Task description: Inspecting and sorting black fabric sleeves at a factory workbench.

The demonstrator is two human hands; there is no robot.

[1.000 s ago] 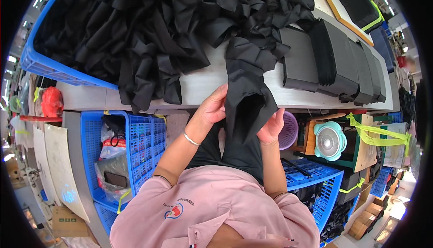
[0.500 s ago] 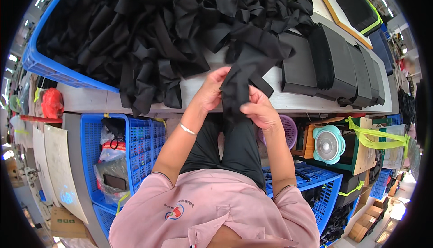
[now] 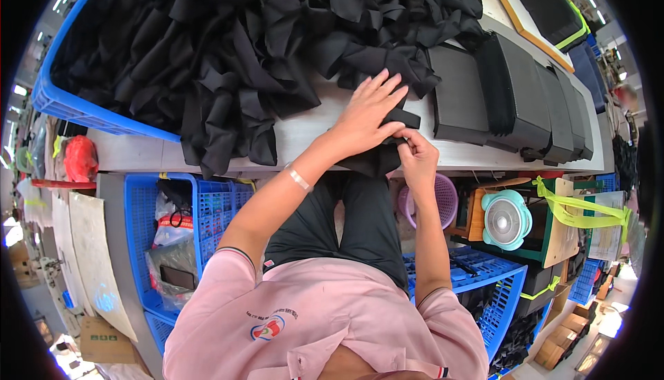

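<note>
In the head view, a pale table [image 3: 297, 127] runs across in front of the person, who wears a pink shirt [image 3: 325, 297]. A piece of black cloth [image 3: 374, 161] lies at the table's near edge, in front of the person, partly hidden under the hands. The left hand [image 3: 366, 118] is laid palm down over it, its fingers straight and a little spread, its thumb reaching toward the other hand. The right hand [image 3: 419, 160], just off the table's near edge, has thumb and forefinger pinched on the cloth's side; its remaining fingers are curled in.

A tangled heap of black fabric [image 3: 263, 48] covers the table's left and middle, with several strips hanging at the near edge. A blue crate [image 3: 90, 114] holds part of the heap at the table's left end. On the table's right part stand stacks of flat black pieces [image 3: 460, 93] in a row. Below the table's near edge are a blue basket [image 3: 225, 221] to the left, then a purple bin [image 3: 445, 204] and a teal fan [image 3: 505, 219] to the right.
</note>
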